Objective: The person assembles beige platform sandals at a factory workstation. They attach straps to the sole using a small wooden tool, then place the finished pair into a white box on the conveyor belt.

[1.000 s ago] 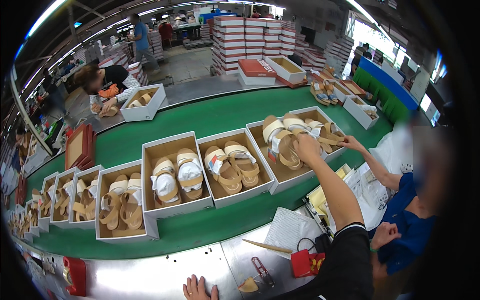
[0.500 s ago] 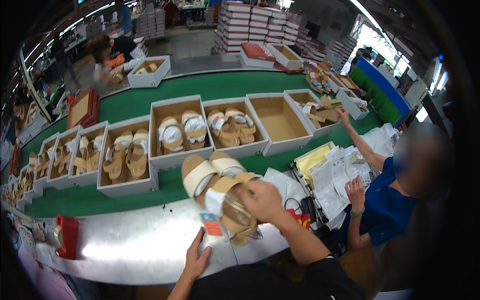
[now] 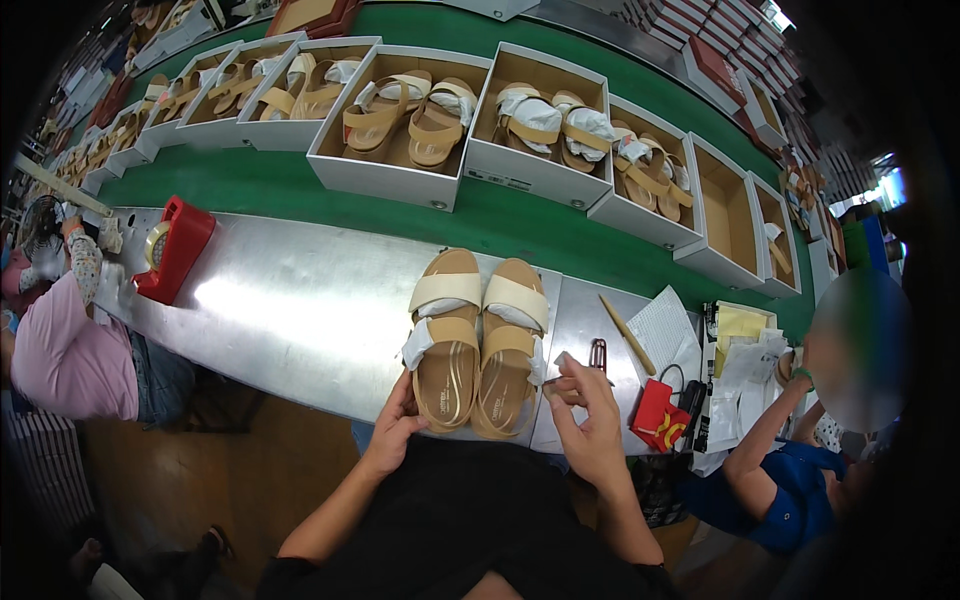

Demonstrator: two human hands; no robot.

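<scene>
A pair of tan sandals with cream front straps lies side by side on the metal table in front of me: the left sandal (image 3: 447, 370) and the right sandal (image 3: 508, 375). White paper stuffing shows under their straps. My left hand (image 3: 392, 432) grips the outer heel edge of the left sandal, fingers partly hidden by it. Just right of the other sandal's ankle strap is my right hand (image 3: 588, 415), with curled fingers and thumb drawn together. What it holds, if anything, is too small to make out.
White shoe boxes (image 3: 385, 175) with sandals line the green belt (image 3: 300, 195). A box (image 3: 725, 205) without shoes stands among them. A red tape dispenser (image 3: 180, 250) is at left; a wooden stick (image 3: 628, 335), papers and a red packet (image 3: 658, 415) lie right. A co-worker in blue (image 3: 790, 500) sits there.
The sandals, held up in my right hand before, now rest upright on the table, toes away from me. My right hand has let go and moved beside them; my left hand has come to the left sandal.
</scene>
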